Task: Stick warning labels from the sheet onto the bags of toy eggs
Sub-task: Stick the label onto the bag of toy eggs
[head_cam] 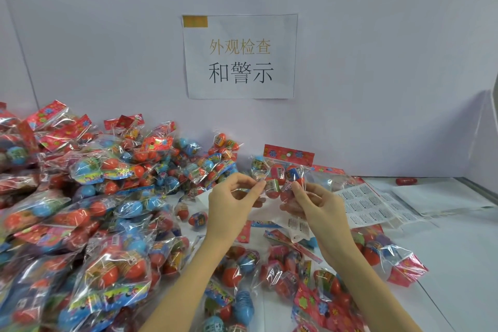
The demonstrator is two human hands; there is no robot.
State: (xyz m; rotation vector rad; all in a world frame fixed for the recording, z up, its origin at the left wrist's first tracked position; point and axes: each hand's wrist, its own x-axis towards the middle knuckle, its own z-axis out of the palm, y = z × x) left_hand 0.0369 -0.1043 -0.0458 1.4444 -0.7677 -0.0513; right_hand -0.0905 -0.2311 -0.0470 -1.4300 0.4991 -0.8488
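My left hand [231, 203] and right hand [314, 202] each pinched the raised bag of toy eggs [280, 178] above the label sheet [369, 205]; any label on my fingertips was indiscernible.

held bag [280, 178]: clear film, red header with blue and green flowers, red and blue eggs | left pile of bags [80, 210]: red and light-blue eggs | label sheet [369, 205]: white, black print | wall sign [239, 56]: white, gold and black characters | worktop [458, 264]: white
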